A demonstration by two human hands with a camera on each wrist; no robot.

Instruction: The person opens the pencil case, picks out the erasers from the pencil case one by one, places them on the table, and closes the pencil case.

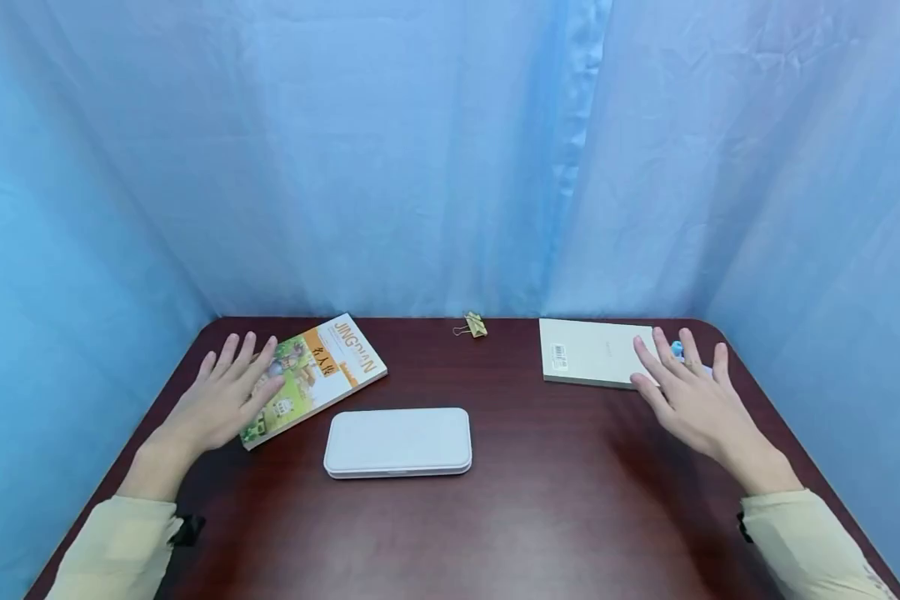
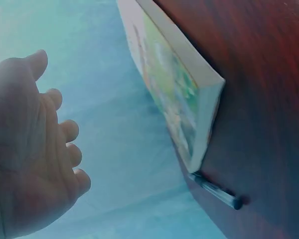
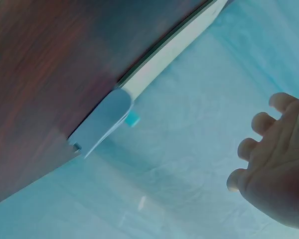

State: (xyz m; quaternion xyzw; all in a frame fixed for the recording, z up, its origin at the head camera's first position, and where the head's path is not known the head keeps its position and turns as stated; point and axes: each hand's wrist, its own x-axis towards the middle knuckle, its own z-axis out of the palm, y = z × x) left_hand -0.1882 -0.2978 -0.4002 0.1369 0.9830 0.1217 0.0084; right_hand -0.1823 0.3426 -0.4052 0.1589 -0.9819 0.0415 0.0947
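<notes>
A: We have 2 hands over the table [image 1: 540,517], and the white case [image 1: 397,442] near the middle is our landmark. Left of the case and a little farther back, our left hand [image 1: 221,400] hovers at the colourful book [image 1: 315,375], fingers [image 1: 243,354] spread and relaxed.

B: Pinching nothing. From the left wrist view we see the palm open and apart from the cover, with a dark pen [image 2: 217,191] just past the book's corner.

A: Right of the case and farther back, our right hand [image 1: 693,400] reaches over the pale book [image 1: 592,352], fingers [image 1: 663,354] splayed, holding nothing. Whether the tips touch it, we cannot tell.

B: A small blue thing [image 1: 677,347] peeks out just beside them. We judge both books light, stiff paperbacks with slick covers; best taken by a long edge.

A: A binder clip [image 1: 474,325] lies behind the case.
</notes>
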